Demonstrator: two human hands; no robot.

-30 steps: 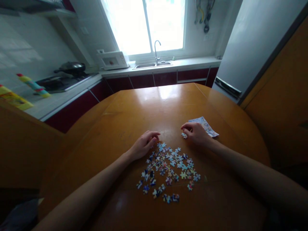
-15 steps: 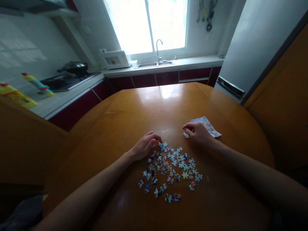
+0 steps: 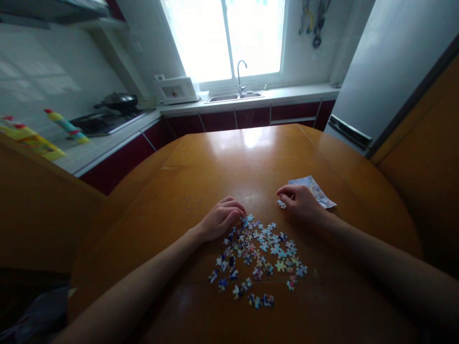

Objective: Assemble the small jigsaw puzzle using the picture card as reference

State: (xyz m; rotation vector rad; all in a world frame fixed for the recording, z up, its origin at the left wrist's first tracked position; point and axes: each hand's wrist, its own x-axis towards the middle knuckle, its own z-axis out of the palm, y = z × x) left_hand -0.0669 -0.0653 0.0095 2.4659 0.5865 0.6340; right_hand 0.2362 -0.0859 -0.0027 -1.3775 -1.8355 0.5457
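Many small jigsaw pieces (image 3: 263, 246) lie loose in a spread heap on the wooden table (image 3: 215, 162). My left hand (image 3: 224, 217) rests at the heap's upper left edge, fingers loosely curved, its fingertips touching or just over the pieces there. Nothing shows in its grasp. To the right and beyond the heap, my right hand (image 3: 301, 200) is closed in a pinch, with a pale jigsaw piece (image 3: 281, 204) at its fingertips, low at the tabletop. Partly behind that hand lies a printed picture sheet (image 3: 319, 192).
Farther off stand a counter with a sink (image 3: 234, 97) and tap, a white microwave (image 3: 177, 91), a hob with a black pan (image 3: 120, 101), and yellow bottles (image 3: 36, 142) at the left. A grey fridge (image 3: 387, 71) rises at the right.
The whole view has shifted slightly. My left thumb has come closer to its fingertips, and the hand now covers a bit of the heap's edge. My right hand keeps its pinch by the pale piece.
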